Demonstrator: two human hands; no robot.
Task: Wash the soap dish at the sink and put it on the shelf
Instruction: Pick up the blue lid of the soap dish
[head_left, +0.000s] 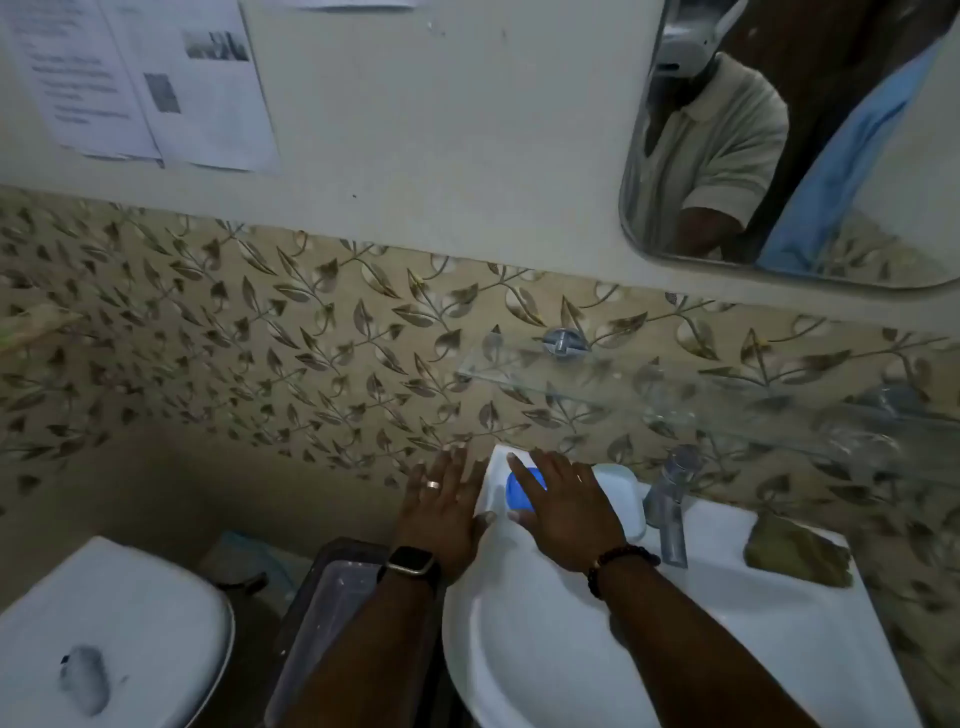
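Note:
A white soap dish (621, 491) sits on the back left corner of the white sink (737, 639), with a blue bar of soap (521, 492) in it. My right hand (569, 512) lies flat over the dish, fingers spread. Its index finger and thumb sit on either side of the soap, and I cannot tell if they grip it. My left hand (441, 512) is spread flat just left of the sink corner, thumb touching the sink's edge, holding nothing. A clear glass shelf (587, 376) is fixed to the tiled wall above the sink.
A metal tap (670, 506) stands right of the dish. A brownish sponge (795, 556) lies on the sink's right rim. A toilet cistern lid (104, 629) is at lower left, with a bin (332, 597) between it and the sink. A mirror (779, 145) hangs at upper right.

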